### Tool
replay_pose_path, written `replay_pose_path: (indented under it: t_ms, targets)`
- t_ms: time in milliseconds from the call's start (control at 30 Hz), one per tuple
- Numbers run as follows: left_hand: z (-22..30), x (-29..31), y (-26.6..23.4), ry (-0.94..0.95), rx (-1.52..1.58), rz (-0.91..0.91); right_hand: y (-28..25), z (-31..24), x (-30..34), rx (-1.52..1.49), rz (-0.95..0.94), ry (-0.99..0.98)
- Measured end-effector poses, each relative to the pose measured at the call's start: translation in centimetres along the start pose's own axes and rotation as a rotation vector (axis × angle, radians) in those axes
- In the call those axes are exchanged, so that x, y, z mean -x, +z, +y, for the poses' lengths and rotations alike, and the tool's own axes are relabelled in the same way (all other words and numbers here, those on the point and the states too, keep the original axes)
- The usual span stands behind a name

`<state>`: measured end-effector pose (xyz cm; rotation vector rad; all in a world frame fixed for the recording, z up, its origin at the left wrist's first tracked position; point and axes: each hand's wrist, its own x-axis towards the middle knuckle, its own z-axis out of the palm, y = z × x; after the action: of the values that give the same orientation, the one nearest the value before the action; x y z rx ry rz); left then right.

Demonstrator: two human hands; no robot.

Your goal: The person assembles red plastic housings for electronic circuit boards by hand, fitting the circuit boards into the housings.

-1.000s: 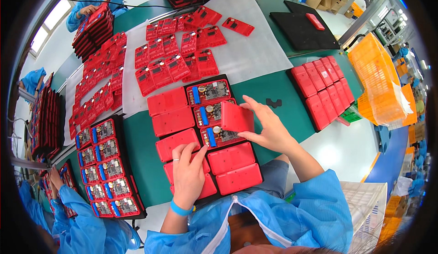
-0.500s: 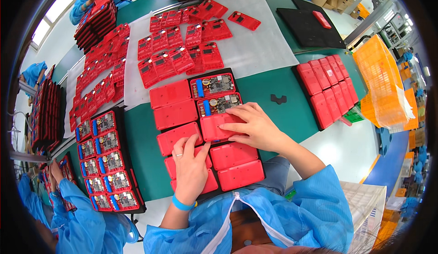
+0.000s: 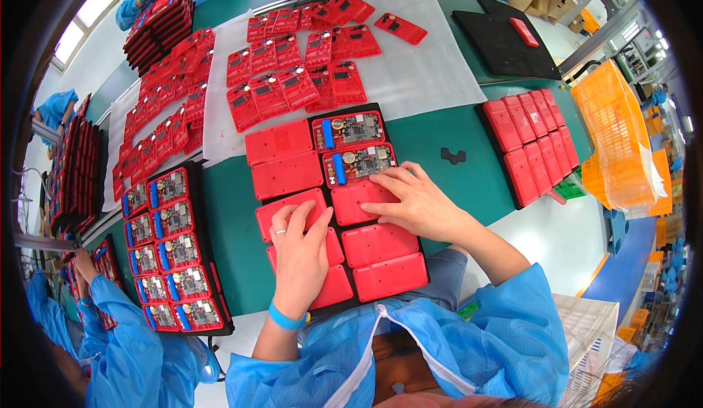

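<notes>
a smooth, faintly glossy red cover (image 3: 351,206), oblong with rounded corners, lies flat in the black tray (image 3: 338,306), below a grey board (image 3: 371,161). the right hand (image 3: 415,203) rests parted fingers on it; the left hand (image 3: 301,256), fingers spread, lies over neighbouring covers (image 3: 266,216).

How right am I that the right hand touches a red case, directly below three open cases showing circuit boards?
Not three: the head view shows the right hand touching a red case, directly below two open cases showing circuit boards.
</notes>
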<state>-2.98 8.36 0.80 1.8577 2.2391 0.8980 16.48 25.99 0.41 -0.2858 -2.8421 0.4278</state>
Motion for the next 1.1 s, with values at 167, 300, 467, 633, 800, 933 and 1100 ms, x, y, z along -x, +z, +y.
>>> replay_pose_path:
  t_ms: [167,300,467,633,800,933,1100]
  targets:
    - [0.1,-1.5,1.1,0.012,-0.085,-0.047,-0.4,0.0,0.1,0.106,-0.049,-0.034]
    - [-0.1,-2.4,2.3,-0.040,-0.138,-0.043,-0.1,0.1,0.6,0.100,-0.035,0.006]
    - [0.4,-3.1,2.2,-0.084,-0.114,-0.063,1.6,-0.5,2.4,-0.236,0.321,0.545]
    - [0.1,-3.0,2.8,-0.095,-0.034,-0.044,1.9,-1.8,2.1,-0.089,0.172,0.641]
    - [0.2,-2.7,2.9,-0.092,0.023,-0.003,2.6,-2.1,2.3,-0.287,0.321,0.740]
    - [0.3,-2.4,2.6,-0.177,0.158,-0.066,1.2,-1.9,1.8,-0.506,0.260,0.826]
    - [0.4,-2.7,2.4,-0.120,0.386,0.020,1.2,-2.0,1.8,-0.687,0.336,0.605]
